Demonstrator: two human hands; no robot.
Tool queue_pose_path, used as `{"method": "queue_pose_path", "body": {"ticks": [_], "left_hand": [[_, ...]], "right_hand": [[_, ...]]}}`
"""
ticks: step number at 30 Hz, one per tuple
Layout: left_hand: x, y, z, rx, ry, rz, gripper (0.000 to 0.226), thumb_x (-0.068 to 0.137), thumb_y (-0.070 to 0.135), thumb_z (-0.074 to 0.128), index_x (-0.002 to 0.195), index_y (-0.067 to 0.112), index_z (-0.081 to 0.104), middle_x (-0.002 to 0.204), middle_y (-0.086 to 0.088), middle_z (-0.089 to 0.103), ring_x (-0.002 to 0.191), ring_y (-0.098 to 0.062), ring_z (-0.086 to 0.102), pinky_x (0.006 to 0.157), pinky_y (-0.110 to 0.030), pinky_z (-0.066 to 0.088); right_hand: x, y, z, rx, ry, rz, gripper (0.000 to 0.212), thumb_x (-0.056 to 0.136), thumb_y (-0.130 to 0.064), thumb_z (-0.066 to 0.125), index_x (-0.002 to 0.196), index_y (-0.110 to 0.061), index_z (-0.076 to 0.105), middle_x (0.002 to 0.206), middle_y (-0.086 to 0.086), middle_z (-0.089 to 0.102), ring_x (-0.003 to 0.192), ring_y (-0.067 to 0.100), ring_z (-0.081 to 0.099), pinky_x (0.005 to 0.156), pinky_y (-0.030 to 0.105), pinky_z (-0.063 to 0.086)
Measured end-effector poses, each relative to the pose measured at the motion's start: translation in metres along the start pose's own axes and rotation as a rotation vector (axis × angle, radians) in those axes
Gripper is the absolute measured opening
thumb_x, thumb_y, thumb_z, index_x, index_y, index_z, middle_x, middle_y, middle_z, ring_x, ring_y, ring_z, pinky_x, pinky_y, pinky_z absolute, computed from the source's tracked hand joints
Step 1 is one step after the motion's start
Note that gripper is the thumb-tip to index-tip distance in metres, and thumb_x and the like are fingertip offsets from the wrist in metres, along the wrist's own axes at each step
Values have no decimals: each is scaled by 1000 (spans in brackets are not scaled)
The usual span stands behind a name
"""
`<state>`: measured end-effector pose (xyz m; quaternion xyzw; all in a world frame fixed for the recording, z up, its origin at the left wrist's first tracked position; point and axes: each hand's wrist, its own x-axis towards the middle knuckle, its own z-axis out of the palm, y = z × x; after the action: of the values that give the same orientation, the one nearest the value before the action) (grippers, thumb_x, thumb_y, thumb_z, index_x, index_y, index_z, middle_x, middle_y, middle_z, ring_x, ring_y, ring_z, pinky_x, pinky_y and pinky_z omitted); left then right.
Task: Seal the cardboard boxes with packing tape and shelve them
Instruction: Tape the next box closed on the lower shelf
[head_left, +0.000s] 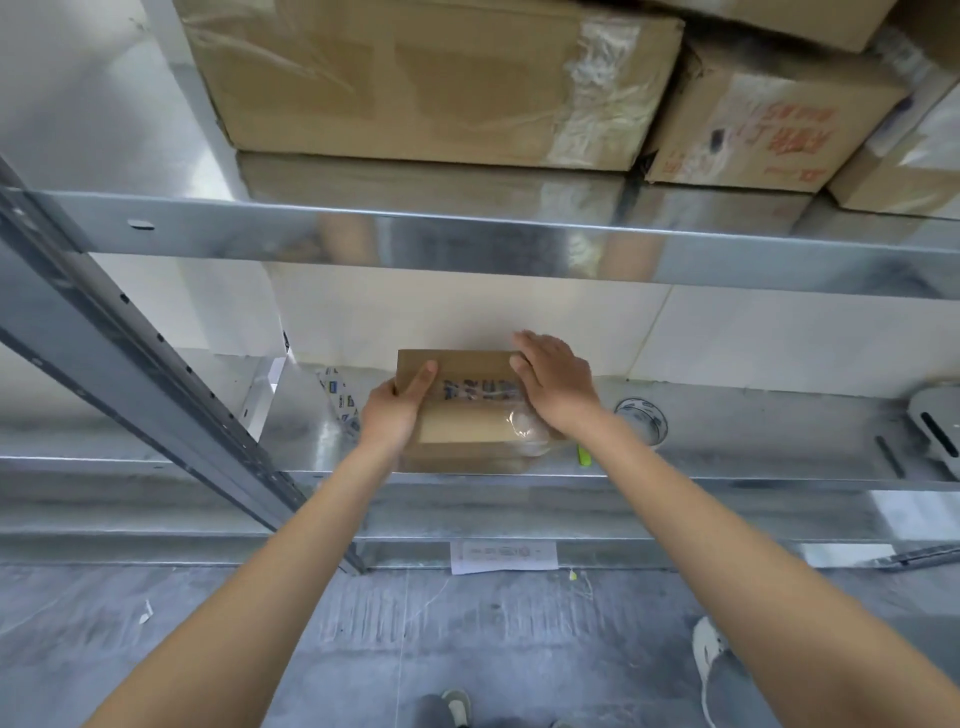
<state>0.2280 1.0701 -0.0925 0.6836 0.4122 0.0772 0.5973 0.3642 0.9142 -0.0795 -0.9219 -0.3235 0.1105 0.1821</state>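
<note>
Red printed characters run across the side of a brown cardboard carton (769, 124) on the upper galvanised metal shelf (467, 228), too blurred to read; a strip of clear tape printed with small blue and dark marks (480, 389) crosses the top of the small brown cardboard box (462, 410), its print likewise illegible; a loose length of the same printed tape (340, 397) lies just left of the box; a white paper label (504, 556) with faint print is stuck on the front edge of the rack's lowest level, unreadable. The small box sits on the middle metal shelf (727, 447), close to the white far wall, its flaps closed, with crinkled clear tape bunched at its near right corner. The left hand (397, 405) grips the box's left edge, thumb laid on top and fingers wrapped round the side; the right hand (553, 379) lies flat on the top right of the box, fingers straight and reaching over the far edge. A large brown cardboard carton wrapped in clear tape (415, 78) stands at the left of the upper shelf; a roll of clear tape (641, 418) and a small yellow-green object (584, 454) rest right of the box; a white shoe (709, 654) stands on the grey floor.
</note>
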Motion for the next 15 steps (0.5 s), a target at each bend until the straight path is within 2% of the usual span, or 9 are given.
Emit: {"method": "queue_pose_path", "body": {"ticks": [2,4,7,9,11,13,15], "left_hand": [[12,6,6,65,53,-82,64,88,68,49,113,10,62,106,-6,65,96,-26,57,81,-32,41],[25,11,12,96,70,-128,71,89,69,46,116,6,61,110,-11,64,93,-28,55,78,-32,37],[39,13,15,109,84,-156,76,89,69,46,125,3,58,121,-15,62,103,-31,56,80,-32,37],[43,14,16,115,98,-165,75,89,68,47,124,2,58,122,-15,62,99,-30,55,79,-32,37],[43,13,17,132,93,-165,74,89,68,48,121,2,59,120,-15,62,93,-27,52,78,-33,37],[44,13,17,147,64,-152,74,88,69,47,122,4,60,120,-14,62,92,-26,52,78,-32,37],[45,13,16,162,42,-133,77,88,70,46,126,5,59,123,-13,62,94,-27,53,79,-32,37]], "right_hand": [[9,-8,10,-50,-31,107,55,105,-44,13,156,-25,10,163,-13,3,150,14,-8,117,54,-3],[15,-11,20,-145,-24,137,61,102,-51,6,156,-24,-1,162,-13,-9,148,14,-20,112,59,-17],[21,-13,21,-227,-21,123,64,101,-52,3,156,-21,-3,162,-9,-11,148,14,-18,112,62,-17],[10,-15,23,-230,-35,109,64,101,-52,2,156,-20,0,163,-7,-8,149,13,-14,114,61,-13],[-27,-15,33,-230,31,45,72,95,-55,-3,156,-19,8,164,-5,1,150,13,-7,116,60,-7],[-66,-16,41,-205,89,2,75,93,-57,0,156,-19,12,163,-4,7,150,13,-3,118,58,-4],[-73,-13,44,-177,71,-13,74,93,-59,3,156,-20,13,163,-6,7,150,13,-2,118,54,-4]]}}
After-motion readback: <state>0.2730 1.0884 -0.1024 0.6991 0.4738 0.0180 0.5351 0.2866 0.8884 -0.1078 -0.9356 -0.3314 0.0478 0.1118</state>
